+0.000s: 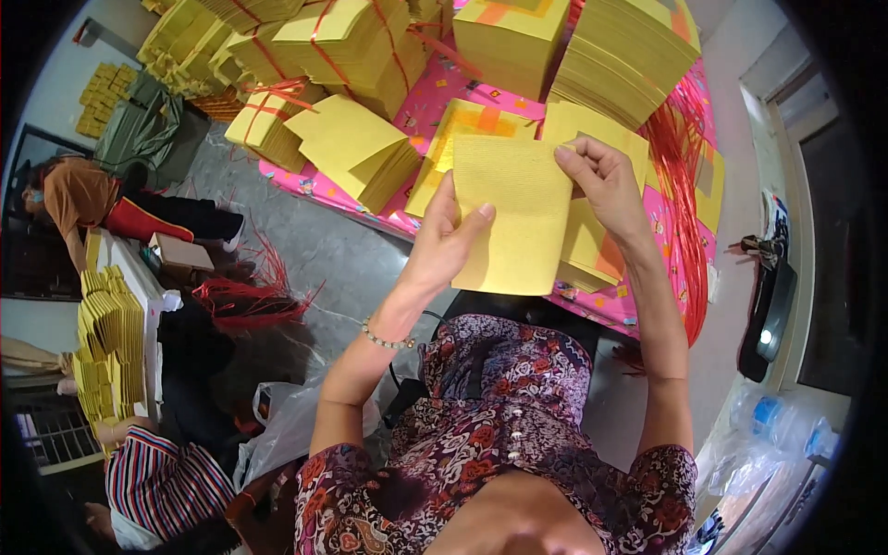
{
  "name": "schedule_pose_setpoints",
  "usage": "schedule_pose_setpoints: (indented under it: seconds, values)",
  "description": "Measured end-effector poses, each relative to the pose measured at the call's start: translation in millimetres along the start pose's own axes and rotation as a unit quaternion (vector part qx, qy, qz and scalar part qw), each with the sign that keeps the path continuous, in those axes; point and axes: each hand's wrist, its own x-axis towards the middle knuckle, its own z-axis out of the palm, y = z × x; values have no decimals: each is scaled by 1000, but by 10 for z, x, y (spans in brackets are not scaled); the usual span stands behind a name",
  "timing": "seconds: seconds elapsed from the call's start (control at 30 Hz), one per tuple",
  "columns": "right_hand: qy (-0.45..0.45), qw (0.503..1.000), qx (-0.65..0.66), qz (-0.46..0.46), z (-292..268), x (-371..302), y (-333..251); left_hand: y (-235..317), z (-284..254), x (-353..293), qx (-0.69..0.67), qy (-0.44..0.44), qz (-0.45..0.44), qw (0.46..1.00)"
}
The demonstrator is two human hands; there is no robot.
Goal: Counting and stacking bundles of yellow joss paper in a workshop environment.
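Over the pink table's near edge, (428, 100) a yellow paper sheet (513, 213) points its long axis from the person toward the table, its face plain and finely ribbed. The left hand (437, 248) clamps its left edge, fingertips hidden behind; the right hand's (606, 190) thumb and forefinger pinch its table-side right corner.

Your left hand (440, 244) grips the sheet (516, 245) at its left edge; your right hand (606, 180) pinches its upper right corner. Beyond your fingers (576, 166), yellow stacks (509, 48) stand on pink cloth (442, 83), with red strands (683, 166) to the fingers' right
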Motion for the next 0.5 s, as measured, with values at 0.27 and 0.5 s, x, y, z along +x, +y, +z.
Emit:
schedule_pose_setpoints:
  seconds: [0.27, 0.5]
  values:
    - [-83, 993, -55, 64, 135, -73, 11, 72, -176, -29, -52, 44, -10, 998]
    - [-131, 985, -68, 88, 251, -108, 67, 87, -144, -21, -84, 104, 28, 991]
